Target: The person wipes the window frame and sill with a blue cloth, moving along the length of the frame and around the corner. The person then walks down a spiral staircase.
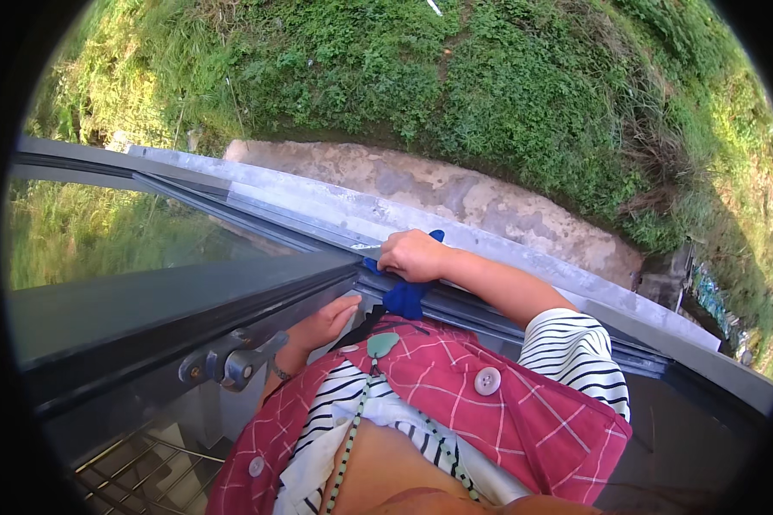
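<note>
My right hand (412, 255) is closed on a blue cloth (404, 299) at the dark metal window frame (483, 309). Parts of the cloth show on both sides of my fist, and its lower part hangs over the inner edge of the frame. Below and to the left, my left hand (327, 322) is beside the edge of the opened window sash (187, 322), with its fingers partly extended. Its palm side is hidden, so whether it touches or holds anything is unclear. A metal window handle (235, 360) sticks out of the sash near my left wrist.
Outside the frame runs a pale concrete ledge (528, 248), with a stained concrete strip (438, 183) beyond and a green slope (386, 77) further out. A metal wire rack (151, 467) stands at the lower left. The glass pane (122, 232) reflects or shows plants.
</note>
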Motion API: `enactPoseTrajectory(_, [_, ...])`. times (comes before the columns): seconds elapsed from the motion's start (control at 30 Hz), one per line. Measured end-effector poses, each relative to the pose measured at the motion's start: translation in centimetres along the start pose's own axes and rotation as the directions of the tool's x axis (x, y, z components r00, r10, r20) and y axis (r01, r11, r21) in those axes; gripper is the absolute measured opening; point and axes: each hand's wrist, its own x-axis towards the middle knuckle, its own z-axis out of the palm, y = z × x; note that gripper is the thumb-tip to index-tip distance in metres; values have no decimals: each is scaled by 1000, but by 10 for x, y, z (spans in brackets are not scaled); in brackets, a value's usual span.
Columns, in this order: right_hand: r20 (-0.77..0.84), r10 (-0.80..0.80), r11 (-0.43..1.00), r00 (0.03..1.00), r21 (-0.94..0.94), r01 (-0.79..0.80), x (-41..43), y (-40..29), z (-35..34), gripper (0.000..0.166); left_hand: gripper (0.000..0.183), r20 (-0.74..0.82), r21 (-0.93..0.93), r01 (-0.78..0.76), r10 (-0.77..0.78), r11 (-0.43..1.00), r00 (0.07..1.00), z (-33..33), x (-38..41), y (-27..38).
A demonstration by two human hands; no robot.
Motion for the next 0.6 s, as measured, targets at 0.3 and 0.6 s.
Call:
enactPoseTrajectory(0.3, [-291,151,938,945,344,-44,72,7,22,22,18,-27,161,33,-29,986,999,1,2,8])
enactPoseTrajectory(0.6, [11,85,982,996,-171,-82,73,-10,12,24,17,-66,146,52,-42,988,997,3,-6,4])
